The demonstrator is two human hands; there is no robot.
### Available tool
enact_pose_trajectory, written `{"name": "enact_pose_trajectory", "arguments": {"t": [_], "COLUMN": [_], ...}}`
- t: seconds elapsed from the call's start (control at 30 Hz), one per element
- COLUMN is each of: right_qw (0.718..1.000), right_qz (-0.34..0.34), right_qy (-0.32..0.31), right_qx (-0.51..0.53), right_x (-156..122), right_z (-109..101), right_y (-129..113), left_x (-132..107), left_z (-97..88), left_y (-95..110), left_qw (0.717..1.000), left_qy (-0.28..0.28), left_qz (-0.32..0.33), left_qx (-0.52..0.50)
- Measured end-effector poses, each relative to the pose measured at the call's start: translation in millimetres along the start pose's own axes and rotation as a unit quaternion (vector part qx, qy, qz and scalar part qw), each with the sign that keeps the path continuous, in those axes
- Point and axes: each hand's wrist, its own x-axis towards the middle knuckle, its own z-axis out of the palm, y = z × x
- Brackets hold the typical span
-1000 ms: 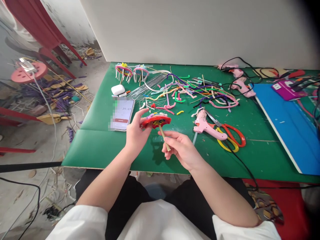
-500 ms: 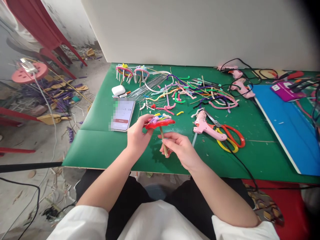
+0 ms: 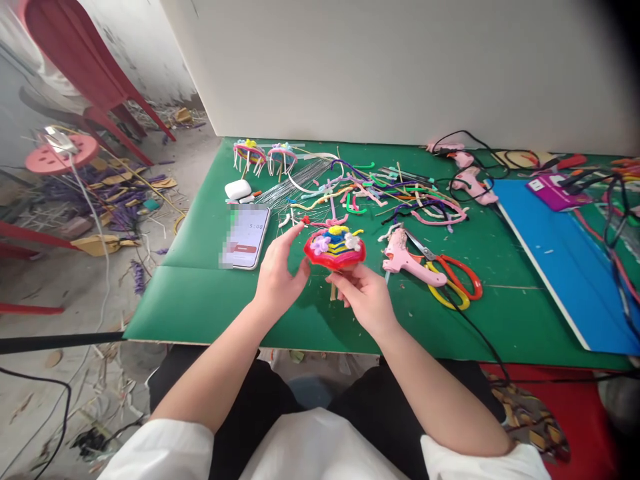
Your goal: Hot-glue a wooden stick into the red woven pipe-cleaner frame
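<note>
A small pipe-cleaner umbrella [image 3: 336, 249] with a red rim, blue and yellow stripes and little flowers is held over the table in front of me. My right hand [image 3: 367, 297] grips its wooden stick just beneath the canopy, which tilts so that its top faces me. Just left of the rim, my left hand [image 3: 281, 270] has thumb and fingers spread, holding nothing. To the right lie a pink glue gun [image 3: 410, 259] and scissors [image 3: 453, 277] with red and yellow handles. Two similar finished-looking umbrellas [image 3: 249, 157] stand at the back left.
Pipe cleaners [image 3: 360, 190] in many colours are heaped across the middle of the green table [image 3: 200, 300]. A phone [image 3: 247, 237] and a white earbud case [image 3: 238, 189] are on the left. A blue board [image 3: 545, 260] covers the right side, with black cables near it.
My left hand has let go of the umbrella's rim and moved apart from it. The canopy has tipped toward me, showing its striped top, and my right hand has shifted up the stick.
</note>
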Motion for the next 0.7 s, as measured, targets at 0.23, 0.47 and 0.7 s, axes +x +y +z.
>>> {"name": "enact_pose_trajectory", "arguments": {"t": [0.23, 0.47, 0.7], "right_qw": [0.990, 0.977, 0.938], "right_qz": [-0.100, -0.146, -0.242], "right_qy": [0.060, 0.104, 0.114], "right_qx": [-0.077, -0.116, -0.219], "right_x": [5, 6, 8], "right_z": [-9, -14, -18], "right_y": [-2, 2, -3], "left_x": [-2, -1, 1], "left_z": [2.6, -0.1, -9.6], "left_y": [0, 1, 9], "left_qw": [0.999, 1.000, 0.987], "left_qy": [-0.010, -0.003, 0.022], "left_qz": [-0.048, -0.005, -0.040], "left_qx": [-0.006, -0.016, -0.157]}}
